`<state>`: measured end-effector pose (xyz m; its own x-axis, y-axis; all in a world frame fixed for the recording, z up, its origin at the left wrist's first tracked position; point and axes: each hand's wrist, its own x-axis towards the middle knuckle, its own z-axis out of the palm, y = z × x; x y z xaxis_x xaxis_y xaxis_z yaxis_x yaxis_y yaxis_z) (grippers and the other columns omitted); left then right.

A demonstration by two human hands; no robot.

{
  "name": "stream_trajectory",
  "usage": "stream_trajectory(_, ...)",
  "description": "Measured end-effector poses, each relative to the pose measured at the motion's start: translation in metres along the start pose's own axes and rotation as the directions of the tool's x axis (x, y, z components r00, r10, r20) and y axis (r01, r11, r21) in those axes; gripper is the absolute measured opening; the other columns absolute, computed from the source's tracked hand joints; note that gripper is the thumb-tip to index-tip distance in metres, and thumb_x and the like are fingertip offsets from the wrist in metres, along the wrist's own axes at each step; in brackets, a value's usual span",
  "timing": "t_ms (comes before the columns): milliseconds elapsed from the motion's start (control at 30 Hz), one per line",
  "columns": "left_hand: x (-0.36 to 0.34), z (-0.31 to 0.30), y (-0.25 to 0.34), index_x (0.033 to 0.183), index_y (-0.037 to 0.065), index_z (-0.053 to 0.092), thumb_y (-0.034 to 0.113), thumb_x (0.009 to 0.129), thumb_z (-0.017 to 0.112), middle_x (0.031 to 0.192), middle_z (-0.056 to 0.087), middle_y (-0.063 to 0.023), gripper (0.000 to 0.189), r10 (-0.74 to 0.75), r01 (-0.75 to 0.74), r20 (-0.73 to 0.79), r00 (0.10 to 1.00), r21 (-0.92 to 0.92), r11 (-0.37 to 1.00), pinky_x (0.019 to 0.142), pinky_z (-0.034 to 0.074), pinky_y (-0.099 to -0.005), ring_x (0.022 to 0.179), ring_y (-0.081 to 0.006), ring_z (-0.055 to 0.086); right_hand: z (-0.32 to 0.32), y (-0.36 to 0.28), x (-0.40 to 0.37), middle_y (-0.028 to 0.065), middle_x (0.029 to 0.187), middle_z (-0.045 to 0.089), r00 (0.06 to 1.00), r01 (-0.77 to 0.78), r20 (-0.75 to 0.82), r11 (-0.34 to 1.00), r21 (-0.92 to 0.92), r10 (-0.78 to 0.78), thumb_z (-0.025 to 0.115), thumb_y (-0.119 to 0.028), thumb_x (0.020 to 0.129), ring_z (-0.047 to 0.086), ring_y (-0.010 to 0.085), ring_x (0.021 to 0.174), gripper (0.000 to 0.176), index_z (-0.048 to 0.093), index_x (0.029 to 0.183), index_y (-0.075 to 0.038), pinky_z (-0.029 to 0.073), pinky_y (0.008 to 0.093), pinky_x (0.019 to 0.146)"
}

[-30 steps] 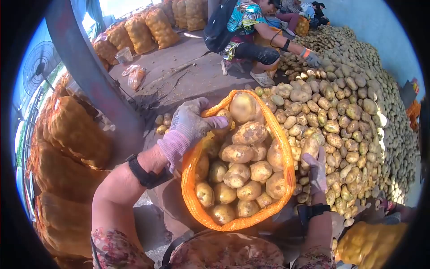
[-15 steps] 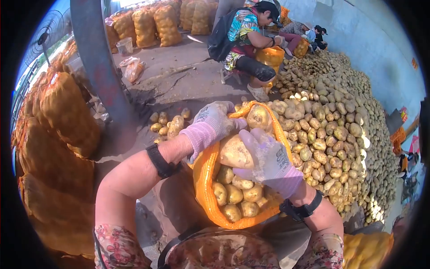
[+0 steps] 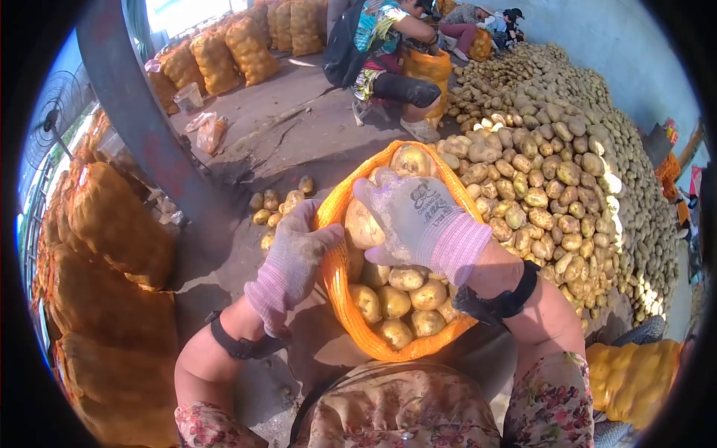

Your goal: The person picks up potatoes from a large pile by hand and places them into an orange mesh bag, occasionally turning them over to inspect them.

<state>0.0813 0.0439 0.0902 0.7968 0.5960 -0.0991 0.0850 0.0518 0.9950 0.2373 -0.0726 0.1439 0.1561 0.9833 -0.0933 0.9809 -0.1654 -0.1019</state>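
Observation:
An orange mesh sack (image 3: 340, 299) stands open in front of me, with potatoes (image 3: 407, 278) inside. My gloved left hand (image 3: 295, 254) grips the sack's left rim between thumb and fingers. Over the sack's mouth, my gloved right hand (image 3: 414, 220) has its fingers curled round a large pale potato (image 3: 362, 226) at the left inner side. Another large potato (image 3: 412, 160) lies at the far edge of the opening, just beyond the right hand.
A big potato heap (image 3: 553, 201) rises on the right. Filled sacks (image 3: 112, 224) are stacked at left beside a metal pillar (image 3: 142, 112). A seated co-worker (image 3: 385, 67) is ahead with another sack (image 3: 429, 75). Loose potatoes (image 3: 272, 209) lie on the floor.
My left hand has moved from the large potatoes to the sack's left rim. My right hand has shifted up and left over the large potato. The view has tilted slightly.

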Motion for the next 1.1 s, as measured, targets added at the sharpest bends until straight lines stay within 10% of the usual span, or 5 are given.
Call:
stream_trajectory(100,0.008,0.000,-0.014,0.116,0.000,0.059,0.016,0.095,0.063,0.099,0.064,-0.0044,0.027,-0.081,0.060,-0.023,0.996,-0.487,0.871,0.073,0.051,-0.0265,0.080,-0.0127,0.060,0.020,0.011,0.003,0.0214,0.136,0.051,0.953,0.135,-0.280,0.989,0.062,-0.112,0.082,-0.035,0.069,0.056,0.0377,0.120,0.087,0.042,0.140,-0.004,0.047,0.0466,0.098)
stream_trajectory(567,0.008,0.026,-0.002,0.124,0.001,0.056,0.028,0.098,0.060,0.103,0.061,-0.0028,0.038,0.234,-0.242,-0.102,0.967,-0.078,0.967,0.085,0.047,-0.0293,0.092,-0.0137,0.059,0.028,0.057,-0.062,0.0243,0.134,0.046,0.714,0.355,-0.684,0.919,0.173,-0.147,0.077,-0.023,0.076,0.061,0.0393,0.108,0.078,0.039,0.141,-0.006,0.052,0.0493,0.092)
stream_trajectory(733,0.024,0.002,-0.009,0.133,0.002,0.050,0.029,0.101,0.054,0.114,0.059,-0.0060,0.042,0.178,-0.182,-0.079,0.981,-0.040,0.983,0.091,0.045,-0.0295,0.101,-0.0152,0.057,0.130,0.224,-0.170,0.0172,0.126,0.059,0.456,-0.161,-0.766,0.889,0.429,0.453,0.077,-0.023,0.082,0.064,0.0307,0.104,0.062,0.051,0.136,-0.006,0.054,0.0379,0.089)
stream_trajectory(867,0.018,0.002,-0.002,0.139,0.002,0.045,0.031,0.102,0.050,0.123,0.056,-0.0079,0.047,0.183,-0.182,-0.096,0.978,0.017,0.983,0.098,0.041,-0.0309,0.110,-0.0169,0.054,0.246,0.332,-0.230,0.0230,0.121,0.062,0.147,-0.746,-0.445,0.394,0.537,0.884,0.068,-0.029,0.081,0.060,0.0404,0.111,0.052,0.055,0.126,-0.005,0.048,0.0461,0.095)
stream_trajectory(1100,-0.015,0.019,0.019,0.149,0.001,0.035,0.034,0.106,0.041,0.139,0.051,-0.0118,0.054,0.125,-0.126,0.023,0.992,0.279,0.952,0.112,0.034,-0.0323,0.127,-0.0195,0.048,0.306,0.390,-0.209,0.0234,0.121,0.057,0.280,-0.923,-0.158,0.311,0.227,0.947,0.067,-0.028,0.083,0.058,0.0439,0.111,0.042,0.059,0.120,-0.011,0.048,0.0484,0.094)
